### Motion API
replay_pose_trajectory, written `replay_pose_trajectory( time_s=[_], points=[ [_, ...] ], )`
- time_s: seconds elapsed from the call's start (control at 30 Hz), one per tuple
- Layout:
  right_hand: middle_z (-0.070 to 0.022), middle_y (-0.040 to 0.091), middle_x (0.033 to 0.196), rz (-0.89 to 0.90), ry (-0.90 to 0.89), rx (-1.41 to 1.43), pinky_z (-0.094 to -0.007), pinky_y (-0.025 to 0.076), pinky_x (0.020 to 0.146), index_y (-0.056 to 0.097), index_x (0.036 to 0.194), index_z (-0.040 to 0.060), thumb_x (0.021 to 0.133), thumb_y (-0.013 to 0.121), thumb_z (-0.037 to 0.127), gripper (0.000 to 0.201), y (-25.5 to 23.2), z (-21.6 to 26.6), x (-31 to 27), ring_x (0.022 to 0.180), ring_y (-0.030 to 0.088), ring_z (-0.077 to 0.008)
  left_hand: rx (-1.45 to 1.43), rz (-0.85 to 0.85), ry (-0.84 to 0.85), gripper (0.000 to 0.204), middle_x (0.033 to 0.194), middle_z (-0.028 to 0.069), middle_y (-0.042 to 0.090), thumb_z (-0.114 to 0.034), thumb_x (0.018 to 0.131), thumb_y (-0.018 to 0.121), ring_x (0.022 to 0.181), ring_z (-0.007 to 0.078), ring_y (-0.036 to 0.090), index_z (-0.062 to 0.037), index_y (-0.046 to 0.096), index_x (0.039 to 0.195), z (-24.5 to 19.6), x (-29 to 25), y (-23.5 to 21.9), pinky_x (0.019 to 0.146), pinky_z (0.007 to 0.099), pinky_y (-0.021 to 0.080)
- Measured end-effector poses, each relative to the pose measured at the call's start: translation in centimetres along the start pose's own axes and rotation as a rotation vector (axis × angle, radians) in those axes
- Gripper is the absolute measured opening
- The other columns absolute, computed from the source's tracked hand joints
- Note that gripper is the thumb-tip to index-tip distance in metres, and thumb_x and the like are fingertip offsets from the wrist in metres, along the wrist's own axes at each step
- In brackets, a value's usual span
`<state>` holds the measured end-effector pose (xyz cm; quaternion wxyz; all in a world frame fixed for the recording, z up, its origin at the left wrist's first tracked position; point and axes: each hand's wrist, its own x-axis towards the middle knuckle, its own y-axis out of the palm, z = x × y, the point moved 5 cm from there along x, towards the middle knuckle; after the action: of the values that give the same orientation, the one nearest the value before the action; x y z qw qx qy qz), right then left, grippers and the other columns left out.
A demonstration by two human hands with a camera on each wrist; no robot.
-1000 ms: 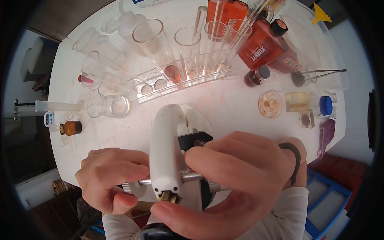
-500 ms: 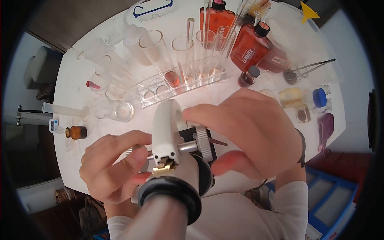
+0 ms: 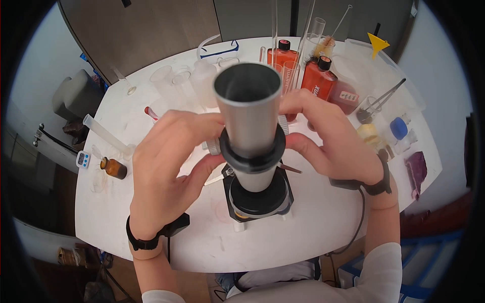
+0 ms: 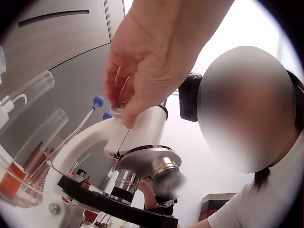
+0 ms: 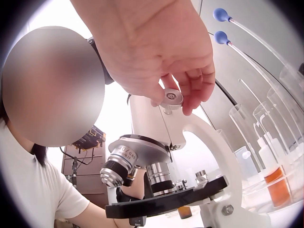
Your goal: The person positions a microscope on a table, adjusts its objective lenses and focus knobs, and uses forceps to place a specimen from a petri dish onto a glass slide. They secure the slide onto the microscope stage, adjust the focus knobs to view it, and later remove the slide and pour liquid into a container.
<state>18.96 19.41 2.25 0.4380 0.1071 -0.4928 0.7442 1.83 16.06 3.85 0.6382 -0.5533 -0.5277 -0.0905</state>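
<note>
A white microscope (image 3: 256, 181) stands on the table, its silver eyepiece tube (image 3: 250, 126) rising toward the head camera. My left hand (image 3: 169, 159) is at the microscope's left side, thumb and fingers pinching the ridged focus knob (image 3: 212, 147). On the opposite side, my right hand (image 3: 331, 139) pinches the other focus knob (image 5: 171, 99) between thumb and fingers. Below the hands, silver objective lenses (image 4: 127, 183) on the round nosepiece point down at the black stage (image 5: 166, 203). The tube hides part of the microscope arm in the head view.
Behind the microscope stand red bottles (image 3: 318, 80) and glass tubes. On the left are a brown bottle (image 3: 114, 168), a small timer (image 3: 83, 159) and a measuring cylinder (image 3: 107, 135). To the right lie a blue-capped jar (image 3: 398, 130) and a purple cloth (image 3: 417, 169).
The right hand came off its knob half a second ago and now grips it again. The head view has shifted, showing the tube more upright and more of the table's front.
</note>
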Motion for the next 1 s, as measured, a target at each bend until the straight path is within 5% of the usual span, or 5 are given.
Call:
replay_pose_trajectory(
  time_s=[0.2,0.27,0.33,0.9,1.0],
  points=[
    [-0.0035,0.053,0.094,-0.135,-0.152,-0.052,-0.0224,0.040,0.070,0.051,0.104,0.0010,0.082,0.054,0.003,0.023,0.6,-0.2,-0.6,0.079,0.048,-0.0107,0.157,-0.006,0.100,0.040,0.094,0.0123,0.061,0.005,0.063,0.069,0.087,0.0190,0.059,0.0049,0.056,0.100,-0.4,-1.1,0.3,0.081,0.0284,0.045],
    [-0.0015,0.054,0.086,-0.184,-0.186,-0.091,-0.0242,0.041,0.065,0.051,0.105,0.0017,0.083,0.053,0.004,0.022,0.7,-0.3,-0.4,0.074,0.049,-0.0097,0.127,-0.001,0.057,0.040,0.094,0.0099,0.061,0.005,0.068,0.068,0.088,0.0160,0.058,0.0054,0.054,0.106,0.0,-1.5,0.5,0.086,0.0300,0.044],
    [-0.0126,0.055,0.081,-0.079,-0.091,0.038,-0.0277,0.042,0.069,0.049,0.100,-0.0036,0.084,0.055,0.009,0.022,0.3,-0.6,0.1,0.076,0.054,-0.0184,0.076,-0.014,-0.007,0.037,0.095,0.0077,0.061,0.006,0.071,0.065,0.091,0.0164,0.058,0.0036,0.054,0.106,0.6,-1.6,0.6,0.090,0.0316,0.043],
    [-0.0045,0.055,0.075,-0.013,0.165,0.195,-0.0240,0.042,0.062,0.052,0.085,-0.0022,0.095,0.037,0.038,0.044,1.1,-1.7,0.8,0.070,0.052,-0.0107,-0.290,0.025,-0.176,0.030,0.090,0.0044,0.060,-0.023,0.092,0.046,0.084,0.0112,0.056,0.0009,0.054,0.107,4.5,-1.5,1.1,0.075,0.0246,0.044],
    [-0.0043,0.055,0.074,0.013,0.337,0.102,-0.0239,0.041,0.059,0.053,0.085,-0.0013,0.095,0.036,0.038,0.044,0.7,-2.2,0.7,0.070,0.052,-0.0107,-0.403,0.056,-0.365,0.034,0.087,0.0050,0.061,-0.028,0.092,0.044,0.080,0.0125,0.057,-0.0003,0.056,0.108,5.2,-1.5,1.1,0.076,0.0253,0.044]
  ],
)
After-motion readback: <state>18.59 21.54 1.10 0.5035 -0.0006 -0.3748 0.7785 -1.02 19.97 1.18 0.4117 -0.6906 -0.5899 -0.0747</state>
